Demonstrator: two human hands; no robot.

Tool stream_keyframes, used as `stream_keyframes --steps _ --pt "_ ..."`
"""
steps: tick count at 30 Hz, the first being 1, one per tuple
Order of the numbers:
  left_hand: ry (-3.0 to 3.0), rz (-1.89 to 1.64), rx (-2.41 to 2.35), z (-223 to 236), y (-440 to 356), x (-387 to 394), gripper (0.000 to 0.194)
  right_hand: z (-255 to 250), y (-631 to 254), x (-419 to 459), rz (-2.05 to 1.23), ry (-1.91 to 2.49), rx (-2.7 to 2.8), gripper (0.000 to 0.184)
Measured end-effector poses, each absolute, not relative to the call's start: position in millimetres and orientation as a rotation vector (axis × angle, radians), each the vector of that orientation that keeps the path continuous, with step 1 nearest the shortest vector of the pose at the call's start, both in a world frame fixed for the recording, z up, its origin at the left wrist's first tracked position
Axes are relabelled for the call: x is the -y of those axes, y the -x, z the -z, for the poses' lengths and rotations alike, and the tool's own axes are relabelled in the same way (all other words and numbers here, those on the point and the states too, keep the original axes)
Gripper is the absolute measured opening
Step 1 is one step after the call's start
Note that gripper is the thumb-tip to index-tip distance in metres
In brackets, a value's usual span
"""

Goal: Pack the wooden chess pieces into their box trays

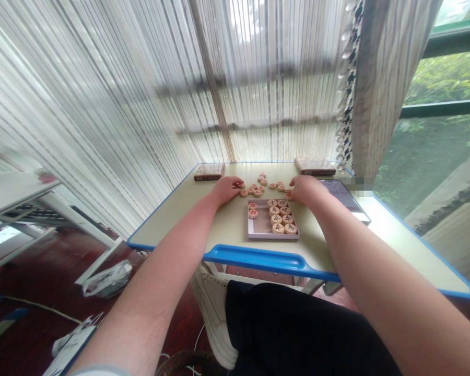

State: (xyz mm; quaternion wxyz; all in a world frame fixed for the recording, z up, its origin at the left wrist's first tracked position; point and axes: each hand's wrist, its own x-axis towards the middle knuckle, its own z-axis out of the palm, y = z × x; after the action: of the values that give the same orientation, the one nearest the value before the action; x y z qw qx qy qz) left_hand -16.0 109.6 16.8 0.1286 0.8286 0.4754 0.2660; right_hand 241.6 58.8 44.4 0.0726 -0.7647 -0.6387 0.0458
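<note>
A shallow white box (258,228) stands on the table in front of me. Two red-marked Chinese chess pieces (253,213) lie at its left side, and several black-marked pieces (277,228) fill its right side in two columns. Beyond the box, several loose red-marked pieces (257,192) are scattered between my hands. My left hand (226,189) is left of them, its fingers curled on a chess piece (241,185) at the edge of the group. On the right, my right hand (306,189) has its fingertips closed on another piece (289,196) just beyond the box's corner.
A brown box (209,171) lies at the table's back left, and a similar one (315,166) at the back right. A tablet (342,198) lies right of my right hand. The table (172,224) has a blue rim; striped curtains (258,115) hang behind it.
</note>
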Motion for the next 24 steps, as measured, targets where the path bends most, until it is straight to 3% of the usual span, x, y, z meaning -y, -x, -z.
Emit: stream_keyframes --steps 9,14,19,24 --pt "-2.401 -0.772 -1.385 -15 15 -110 0.023 -23 -237 -73 0.044 1.692 2.226 0.035" --pt "-2.434 -0.744 -1.388 -17 15 -108 0.025 -20 -237 -76 -0.023 1.663 2.156 0.032" --pt "-2.464 -0.728 -1.380 -18 16 -107 0.031 -16 -240 -76 0.012 1.536 2.035 0.043" --pt "-2.494 -0.724 -1.400 -19 15 -108 0.031 -12 -247 -82 -0.054 1.713 1.852 0.052"
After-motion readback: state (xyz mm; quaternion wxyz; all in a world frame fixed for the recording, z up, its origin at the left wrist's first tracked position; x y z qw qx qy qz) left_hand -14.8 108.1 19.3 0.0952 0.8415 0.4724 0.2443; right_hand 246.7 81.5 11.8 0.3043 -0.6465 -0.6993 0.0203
